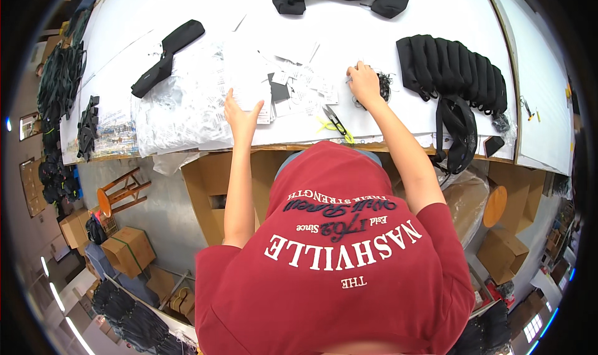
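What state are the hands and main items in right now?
Left hand: fingers spread, at white papers
Right hand: fingers curled at black cords; grip unclear
White papers: loose, overlapping
Black cords: tangled
Clear plastic bags: piled loosely
Black pouches at right: in a row
Yellow-handled scissors: lying flat
Cardboard box: shut, strapped

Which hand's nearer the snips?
Right. The right hand is beyond and slightly right of the snips; the left hand is farther off, to their left.
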A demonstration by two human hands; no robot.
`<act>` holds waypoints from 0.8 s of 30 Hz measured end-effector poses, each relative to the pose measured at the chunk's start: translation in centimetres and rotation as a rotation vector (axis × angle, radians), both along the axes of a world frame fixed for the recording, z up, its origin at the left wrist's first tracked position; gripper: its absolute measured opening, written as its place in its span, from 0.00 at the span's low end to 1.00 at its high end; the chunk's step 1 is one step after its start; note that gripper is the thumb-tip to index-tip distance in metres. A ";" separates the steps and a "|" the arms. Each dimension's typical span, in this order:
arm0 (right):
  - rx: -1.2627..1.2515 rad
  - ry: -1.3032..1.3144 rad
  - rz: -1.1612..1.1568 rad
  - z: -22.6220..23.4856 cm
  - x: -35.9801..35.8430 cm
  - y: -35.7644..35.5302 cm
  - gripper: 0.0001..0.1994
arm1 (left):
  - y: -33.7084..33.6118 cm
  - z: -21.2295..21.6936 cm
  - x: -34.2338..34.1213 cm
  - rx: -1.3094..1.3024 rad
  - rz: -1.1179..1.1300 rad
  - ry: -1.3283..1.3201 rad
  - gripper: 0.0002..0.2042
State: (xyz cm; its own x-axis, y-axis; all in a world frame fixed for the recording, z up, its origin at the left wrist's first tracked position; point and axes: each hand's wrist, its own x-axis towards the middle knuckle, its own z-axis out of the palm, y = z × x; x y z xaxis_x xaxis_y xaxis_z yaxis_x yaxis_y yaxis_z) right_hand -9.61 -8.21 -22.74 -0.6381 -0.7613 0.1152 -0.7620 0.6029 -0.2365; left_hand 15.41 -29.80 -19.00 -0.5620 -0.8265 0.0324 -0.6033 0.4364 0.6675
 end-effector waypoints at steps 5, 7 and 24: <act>0.141 0.124 0.200 -0.6 -1.1 0.8 0.05 | 1.2 2.2 -0.4 0.226 0.088 0.238 0.46; 0.135 0.125 0.244 0.9 -0.7 0.4 0.04 | 1.4 2.0 -0.1 0.321 0.016 0.312 0.44; -0.704 -0.834 -0.097 16.5 8.9 0.3 0.04 | 8.9 11.0 -6.4 0.721 -0.372 0.501 0.08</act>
State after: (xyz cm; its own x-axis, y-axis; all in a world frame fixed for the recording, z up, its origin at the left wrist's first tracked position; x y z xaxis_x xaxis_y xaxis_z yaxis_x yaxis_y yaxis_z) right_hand -0.66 -7.90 -6.22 -0.7711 -0.6366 0.0090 -0.1595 0.1794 -0.9708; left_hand 9.02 -20.90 -7.99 -0.8522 -0.5122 -0.1067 -0.0797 -0.0745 0.9940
